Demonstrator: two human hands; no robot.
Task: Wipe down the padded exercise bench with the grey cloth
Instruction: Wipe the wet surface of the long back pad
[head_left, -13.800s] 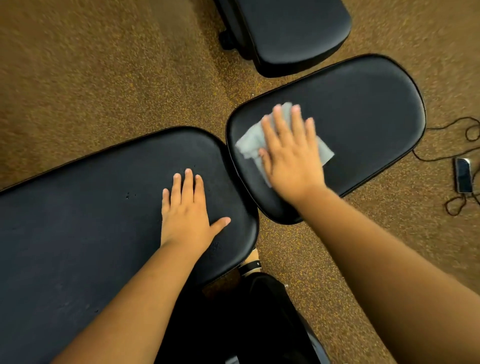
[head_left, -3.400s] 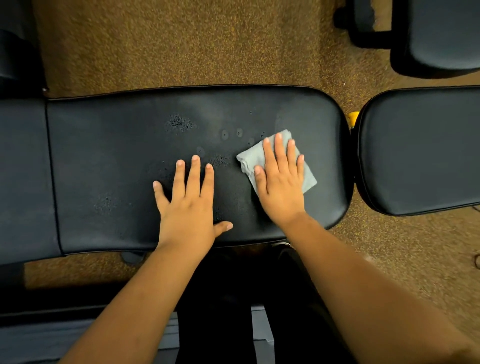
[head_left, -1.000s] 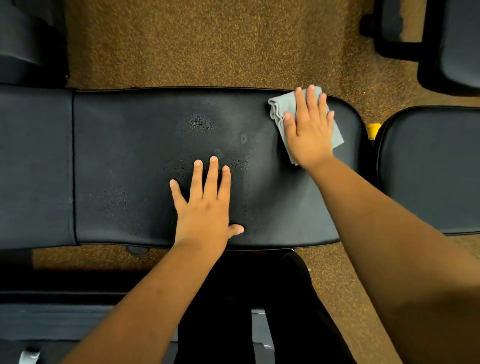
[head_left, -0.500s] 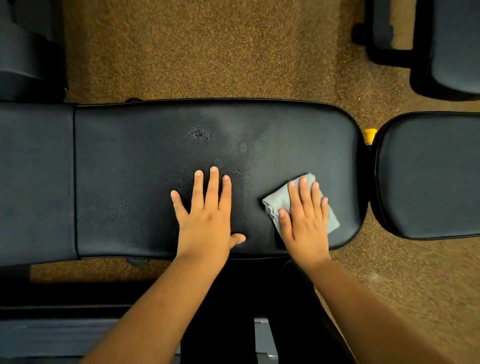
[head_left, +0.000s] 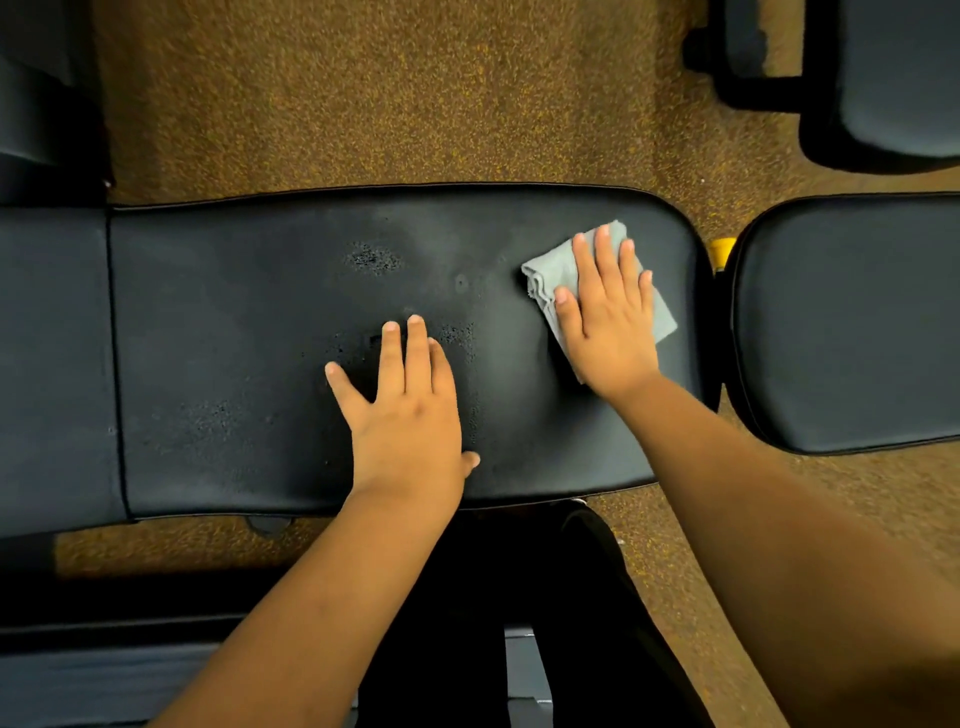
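Two flat hands: my right hand (head_left: 605, 322) presses the cloth (head_left: 550, 270) on the worn black bench (head_left: 234, 338), my left hand (head_left: 405, 415) rests bare. Brown carpet (head_left: 415, 93) around; neighbouring pads (head_left: 841, 322) are cut off.

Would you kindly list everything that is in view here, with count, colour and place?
padded bench: one, black, across the middle, speckled with droplets near its centre
grey cloth: one, light grey, folded, on the bench's right end under the right hand
seat pad: one, black, right of the bench, apart from it
yellow part: one, in the gap between bench and seat pad
other padded equipment: one, black, top right corner
carpet: brown, speckled, all around
dark trousers: one pair, black, bottom centre
left hand: flat on the bench centre, fingers straight
right hand: flat, pressing on the cloth
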